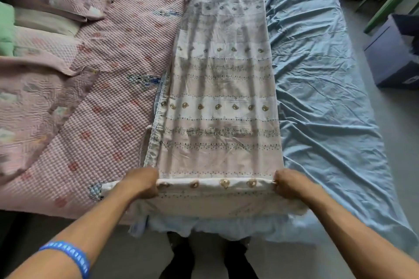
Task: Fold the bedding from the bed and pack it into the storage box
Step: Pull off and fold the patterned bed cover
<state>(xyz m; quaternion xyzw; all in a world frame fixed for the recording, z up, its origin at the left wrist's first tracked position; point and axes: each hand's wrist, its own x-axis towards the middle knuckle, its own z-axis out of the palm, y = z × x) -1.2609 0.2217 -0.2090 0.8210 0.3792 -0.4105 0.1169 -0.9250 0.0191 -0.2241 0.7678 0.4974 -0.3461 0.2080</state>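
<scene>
No writing can be read; the white marks on the blue wristband are too blurred. One long folded sheet, pale with rows of small bear prints, lies down the middle of the bed, between one pink quilt and one blue sheet. The left hand and right hand each curl tightly round a corner of its near end, which is turned up into a fold. One dark blue box stands on the floor beyond the bed's right side. Pillows are heaped at upper left.
</scene>
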